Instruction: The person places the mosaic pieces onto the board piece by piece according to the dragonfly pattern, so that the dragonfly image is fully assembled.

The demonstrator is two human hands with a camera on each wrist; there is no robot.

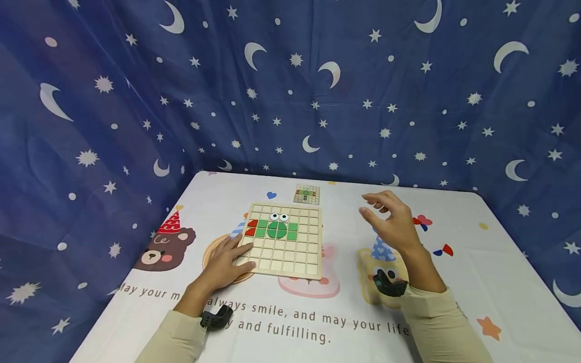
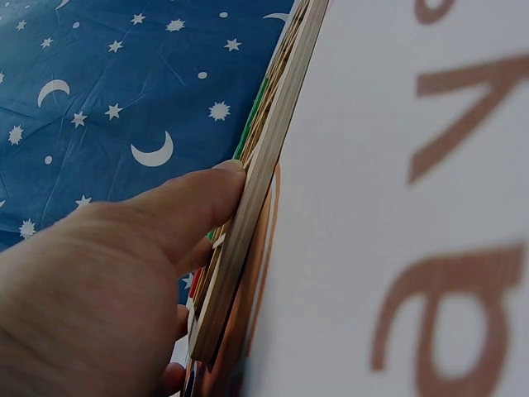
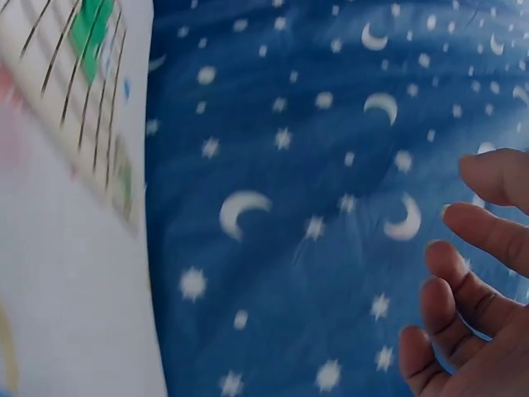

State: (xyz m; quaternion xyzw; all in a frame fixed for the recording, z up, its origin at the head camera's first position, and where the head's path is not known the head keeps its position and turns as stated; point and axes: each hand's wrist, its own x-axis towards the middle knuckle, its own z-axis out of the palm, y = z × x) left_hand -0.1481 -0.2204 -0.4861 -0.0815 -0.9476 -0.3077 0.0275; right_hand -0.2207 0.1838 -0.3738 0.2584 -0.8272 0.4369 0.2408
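A square wooden grid board (image 1: 290, 258) lies on the table. Set in it are a green circle of pieces (image 1: 277, 230), green squares (image 1: 292, 232), red pieces (image 1: 251, 231) and two white eye pieces (image 1: 279, 217). At the board's near left corner rests my left hand (image 1: 222, 264), fingers spread; in the left wrist view its thumb (image 2: 211, 186) touches the board's edge. My right hand (image 1: 390, 219) hovers above the table, right of the board, fingers loosely bent and apart. Nothing shows between them in the right wrist view.
Behind the board lies a small picture card (image 1: 306, 194) showing a similar pattern. To the right are a few loose pieces, including a red one (image 1: 448, 250) and a blue one (image 1: 438, 252). A blue star-patterned curtain (image 1: 290, 101) hangs behind the printed tablecloth (image 1: 358, 343).
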